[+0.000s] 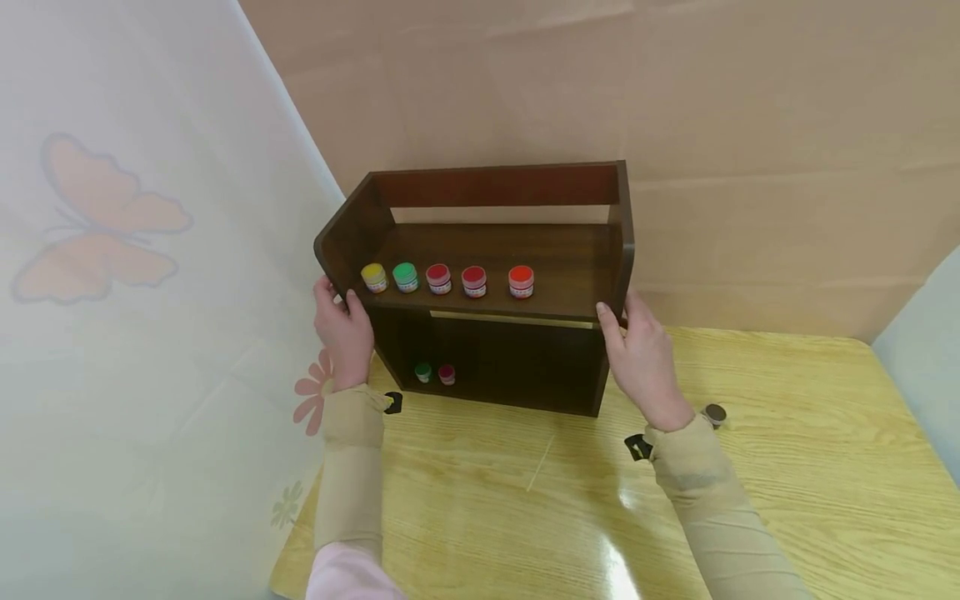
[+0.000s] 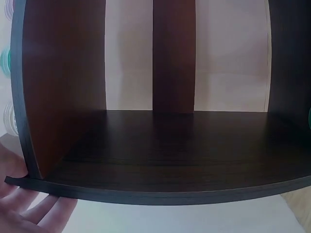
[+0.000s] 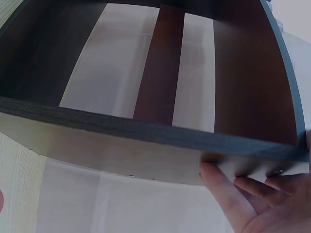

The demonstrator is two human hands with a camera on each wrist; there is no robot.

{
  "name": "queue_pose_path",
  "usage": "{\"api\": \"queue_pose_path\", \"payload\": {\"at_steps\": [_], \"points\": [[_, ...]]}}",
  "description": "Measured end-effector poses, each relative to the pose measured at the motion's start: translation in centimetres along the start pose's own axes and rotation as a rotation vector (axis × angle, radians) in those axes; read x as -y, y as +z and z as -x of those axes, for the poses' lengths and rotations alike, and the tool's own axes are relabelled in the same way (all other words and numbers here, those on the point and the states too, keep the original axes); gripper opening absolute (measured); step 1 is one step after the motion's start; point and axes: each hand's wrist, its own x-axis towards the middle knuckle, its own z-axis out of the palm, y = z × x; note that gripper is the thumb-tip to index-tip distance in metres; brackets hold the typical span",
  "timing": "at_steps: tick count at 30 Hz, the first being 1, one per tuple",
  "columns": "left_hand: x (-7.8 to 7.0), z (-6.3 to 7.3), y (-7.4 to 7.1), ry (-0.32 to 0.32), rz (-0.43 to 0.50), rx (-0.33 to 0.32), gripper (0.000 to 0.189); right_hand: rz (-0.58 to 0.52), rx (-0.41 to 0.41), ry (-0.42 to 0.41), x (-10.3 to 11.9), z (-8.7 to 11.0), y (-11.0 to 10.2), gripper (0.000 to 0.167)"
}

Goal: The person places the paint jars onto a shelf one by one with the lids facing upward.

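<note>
A dark brown two-tier wooden shelf (image 1: 558,242) stands on the table before the back wall. My left hand (image 1: 347,337) grips its left side panel, thumb at the front edge by the upper board. On the opposite side, my right hand (image 1: 641,358) holds the right panel, thumb in front and fingers along the outer face. Small paint jars line the upper board: yellow (image 1: 374,278), green (image 1: 406,277), two dark red (image 1: 438,279) and one orange-red (image 1: 521,282). Below, a green jar (image 1: 423,372) and a dark red jar (image 1: 447,374) stand at the left.
A dark-lidded jar (image 1: 715,415) is on the wood-grain table (image 1: 810,467), just beyond my right wrist. A pale curtain (image 1: 150,375) with butterfly and flower prints hangs close on the left. Brown sheeting (image 1: 765,167) covers the back.
</note>
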Motion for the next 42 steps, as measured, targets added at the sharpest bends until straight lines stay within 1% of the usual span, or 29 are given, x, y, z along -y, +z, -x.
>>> {"api": "queue_pose_path", "payload": {"at_steps": [4, 9, 13, 16, 20, 24, 29, 35, 40, 42], "points": [[0.1, -0.2, 0.0, -0.005, -0.008, 0.000, 0.029, -0.059, 0.068, 0.011, -0.4, 0.1, -0.7, 0.053], [-0.2, -0.3, -0.3, -0.013, -0.013, 0.024, 0.031, -0.111, 0.157, 0.037, -1.0, 0.4, -1.8, 0.055], [-0.2, -0.4, -0.7, -0.028, 0.000, 0.038, 0.031, -0.094, 0.275, 0.105, -1.3, 1.0, -3.2, 0.063], [-0.2, -0.4, -0.9, -0.039, 0.014, 0.038, 0.031, -0.037, 0.333, 0.130, -1.6, 1.5, -4.4, 0.065], [-0.3, -0.3, -1.2, -0.039, 0.022, 0.045, 0.030, 0.042, 0.331, 0.119, -2.3, 2.0, -6.2, 0.063], [-0.2, -0.4, -1.3, -0.035, 0.011, 0.047, 0.029, 0.103, 0.321, 0.138, -3.2, 2.8, -8.2, 0.062], [-0.1, -0.6, -1.4, -0.045, 0.016, 0.044, 0.028, 0.136, 0.338, 0.136, -4.6, 4.0, -10.2, 0.057], [-0.2, -0.8, -1.5, -0.042, 0.016, 0.063, 0.027, 0.169, 0.432, 0.125, -6.4, 6.0, -11.0, 0.050], [-0.4, -0.8, -1.6, -0.048, 0.002, 0.081, 0.028, 0.182, 0.541, 0.131, -8.3, 7.7, -10.6, 0.044], [-0.5, -0.8, -1.6, -0.047, 0.001, 0.088, 0.028, 0.189, 0.592, 0.134, -9.1, 8.3, -10.3, 0.044]]}}
